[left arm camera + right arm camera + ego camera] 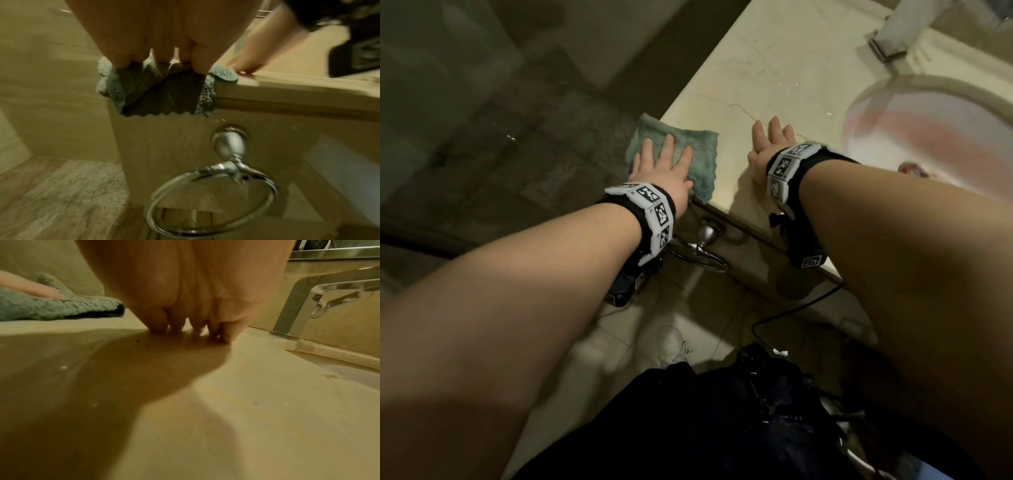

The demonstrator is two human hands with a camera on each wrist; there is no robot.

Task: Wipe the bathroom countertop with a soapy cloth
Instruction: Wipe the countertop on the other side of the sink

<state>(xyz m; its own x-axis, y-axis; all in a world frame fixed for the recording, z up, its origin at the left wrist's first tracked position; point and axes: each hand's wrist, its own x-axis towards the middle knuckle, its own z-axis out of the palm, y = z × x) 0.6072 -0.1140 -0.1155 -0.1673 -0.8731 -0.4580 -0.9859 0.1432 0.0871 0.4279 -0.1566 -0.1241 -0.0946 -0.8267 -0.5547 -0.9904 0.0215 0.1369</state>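
Note:
A teal cloth lies on the near left corner of the cream marble countertop, its edge hanging over the front. My left hand presses flat on it with straight, spread fingers. In the left wrist view the cloth droops over the counter edge under my fingertips. My right hand rests flat on the bare counter to the right of the cloth, fingers straight. In the right wrist view its fingertips touch the stone, and the cloth lies at the left.
A round sink basin sits at the right, with a chrome faucet behind it. A chrome towel ring hangs on the cabinet front below the cloth. A rug and tiled floor lie below.

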